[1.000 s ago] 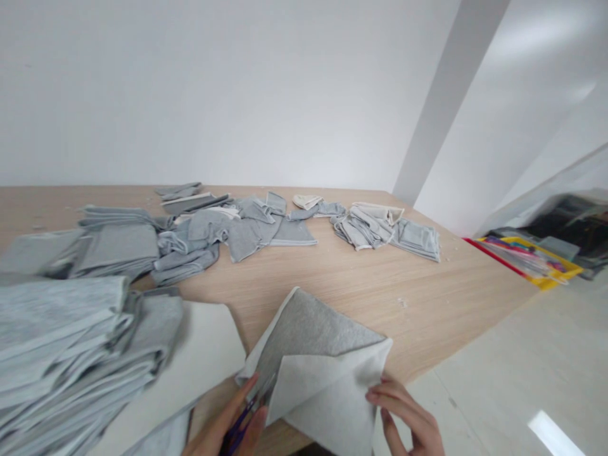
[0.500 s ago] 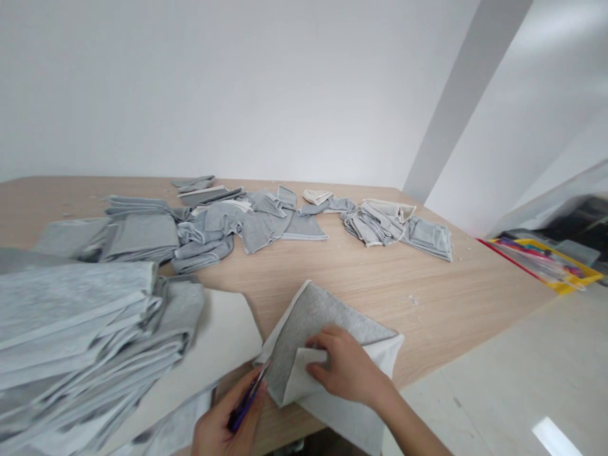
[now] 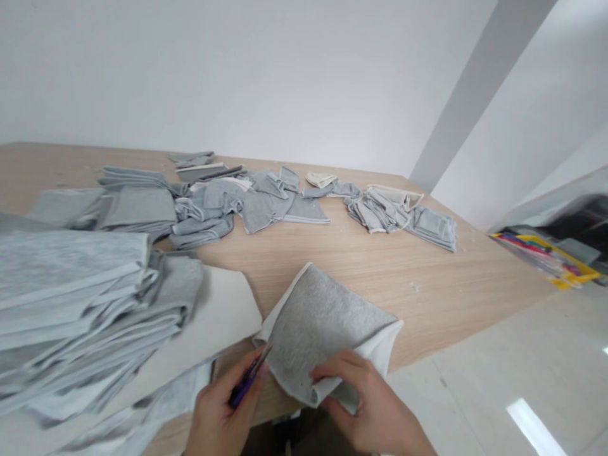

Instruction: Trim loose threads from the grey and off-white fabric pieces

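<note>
My left hand (image 3: pixel 227 400) is closed around purple-handled thread snips (image 3: pixel 246 384), whose metal tips point up and away from me. Its fingertips are also at the left corner of a grey fabric piece (image 3: pixel 327 310) with white edging and a pale underside. My right hand (image 3: pixel 368 402) pinches the near edge of that fabric between thumb and fingers, where the edge curls up. The grey face lies upward on the table, and a pale flap shows along its right side.
Folded grey fabric pieces (image 3: pixel 71 285) are stacked at the left, over a pale sheet (image 3: pixel 228 304). More grey pieces (image 3: pixel 266 209) lie in heaps along the back of the wooden table (image 3: pixel 456 304). A yellow tray (image 3: pixel 565 256) with coloured items stands at the right.
My right hand has moved down to the fabric's near edge, and the pale corner that was folded up over the grey face is now down. My left hand keeps the snips nearly in place.
</note>
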A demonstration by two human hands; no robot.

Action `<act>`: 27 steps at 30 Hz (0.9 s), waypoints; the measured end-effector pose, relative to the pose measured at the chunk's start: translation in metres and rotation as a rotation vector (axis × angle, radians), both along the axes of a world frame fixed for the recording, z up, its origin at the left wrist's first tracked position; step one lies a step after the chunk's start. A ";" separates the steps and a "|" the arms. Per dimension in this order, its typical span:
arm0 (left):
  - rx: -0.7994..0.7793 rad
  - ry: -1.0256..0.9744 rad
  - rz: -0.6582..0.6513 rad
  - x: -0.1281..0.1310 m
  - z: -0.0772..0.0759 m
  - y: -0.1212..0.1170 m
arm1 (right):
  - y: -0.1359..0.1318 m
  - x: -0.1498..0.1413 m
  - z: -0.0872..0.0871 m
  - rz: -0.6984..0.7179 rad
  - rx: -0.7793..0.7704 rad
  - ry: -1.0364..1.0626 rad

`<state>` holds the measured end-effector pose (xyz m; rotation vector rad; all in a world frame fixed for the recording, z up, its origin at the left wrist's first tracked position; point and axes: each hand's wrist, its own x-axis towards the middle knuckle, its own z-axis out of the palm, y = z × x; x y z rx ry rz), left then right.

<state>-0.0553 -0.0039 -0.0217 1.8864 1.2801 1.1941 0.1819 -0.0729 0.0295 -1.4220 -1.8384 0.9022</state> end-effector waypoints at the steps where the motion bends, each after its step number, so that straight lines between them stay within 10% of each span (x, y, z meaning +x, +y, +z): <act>1: 0.007 0.014 -0.003 0.000 -0.001 0.000 | -0.004 0.002 0.001 0.022 -0.005 -0.014; 10: 0.032 0.068 0.014 0.000 -0.003 -0.005 | -0.014 0.006 0.006 0.179 -0.021 -0.303; 27: 0.065 0.115 0.032 0.002 -0.008 -0.008 | -0.036 0.017 -0.027 0.209 0.469 -0.442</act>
